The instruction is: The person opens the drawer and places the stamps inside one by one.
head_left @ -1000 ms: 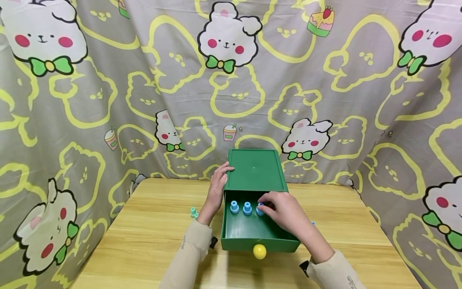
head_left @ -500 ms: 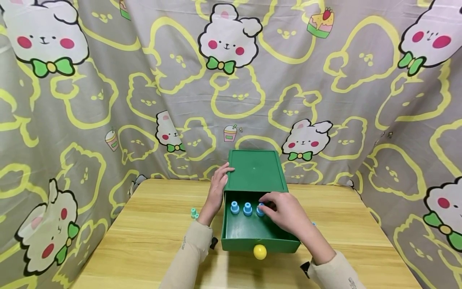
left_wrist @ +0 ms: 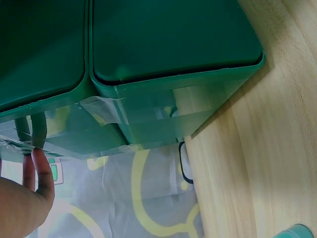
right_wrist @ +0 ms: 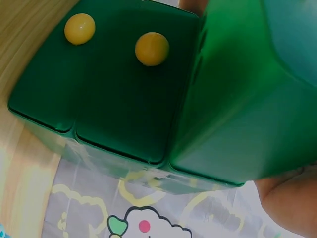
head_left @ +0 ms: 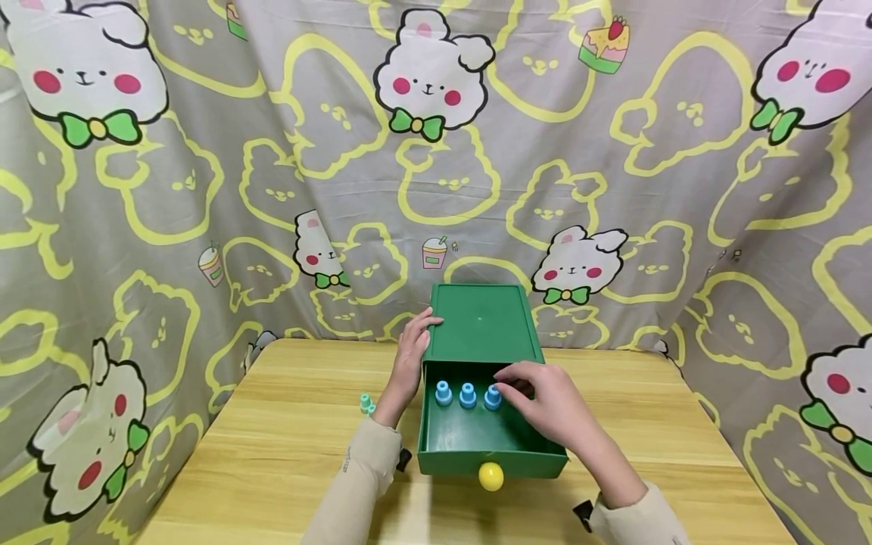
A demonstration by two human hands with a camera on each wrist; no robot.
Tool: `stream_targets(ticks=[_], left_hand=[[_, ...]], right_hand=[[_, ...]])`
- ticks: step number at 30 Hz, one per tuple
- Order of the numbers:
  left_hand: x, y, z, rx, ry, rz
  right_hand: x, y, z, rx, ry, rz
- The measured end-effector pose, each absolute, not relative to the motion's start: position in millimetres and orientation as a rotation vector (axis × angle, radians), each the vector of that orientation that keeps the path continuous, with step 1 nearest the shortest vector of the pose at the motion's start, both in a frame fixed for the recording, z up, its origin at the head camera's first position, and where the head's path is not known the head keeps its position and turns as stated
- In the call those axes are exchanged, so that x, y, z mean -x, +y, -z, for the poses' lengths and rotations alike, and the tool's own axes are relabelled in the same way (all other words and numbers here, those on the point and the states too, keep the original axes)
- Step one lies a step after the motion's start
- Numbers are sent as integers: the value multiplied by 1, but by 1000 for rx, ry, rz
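Observation:
A green drawer cabinet (head_left: 480, 322) stands on the table with its top drawer (head_left: 470, 435) pulled out. Three light-blue stepped pegs stand upright in a row inside: a left peg (head_left: 443, 394), a middle peg (head_left: 467, 396) and a right peg (head_left: 493, 399). My right hand (head_left: 555, 401) hovers over the drawer's right side, thumb and index finger apart right at the top of the right peg. Flat against the cabinet's left side and top edge rests my left hand (head_left: 412, 348); its fingers (left_wrist: 44, 176) touch the side wall in the left wrist view.
Small teal pegs (head_left: 365, 401) stand on the wooden table (head_left: 272, 439) left of the cabinet. The open drawer's yellow knob (head_left: 491, 477) juts toward me. Two shut drawers with yellow knobs (right_wrist: 152, 49) lie below. A patterned curtain (head_left: 450, 182) hangs close behind.
My right thumb and index finger have come off the right blue peg and drawn slightly right, so more of it shows. My left hand has stayed on the cabinet.

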State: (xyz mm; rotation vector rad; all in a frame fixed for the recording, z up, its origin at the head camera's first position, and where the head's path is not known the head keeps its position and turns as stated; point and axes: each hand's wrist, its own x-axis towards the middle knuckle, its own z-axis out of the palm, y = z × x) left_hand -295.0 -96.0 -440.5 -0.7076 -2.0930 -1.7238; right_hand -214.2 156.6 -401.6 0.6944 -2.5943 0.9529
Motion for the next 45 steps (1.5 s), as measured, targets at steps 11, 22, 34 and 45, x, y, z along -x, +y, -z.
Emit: stream_targets(ticks=[11, 22, 34, 45], left_hand=[[293, -97, 441, 713, -2088, 1739], [295, -94, 442, 707, -2051, 1761], [305, -95, 449, 708, -2082, 1744], [323, -100, 472, 692, -2118, 1674]], right_hand=[[208, 188, 396, -660, -2550, -1310], [218, 237, 407, -611, -2390, -1679], [243, 309, 478, -214, -2494, -1648], [250, 340, 536, 13, -2750, -1605]])
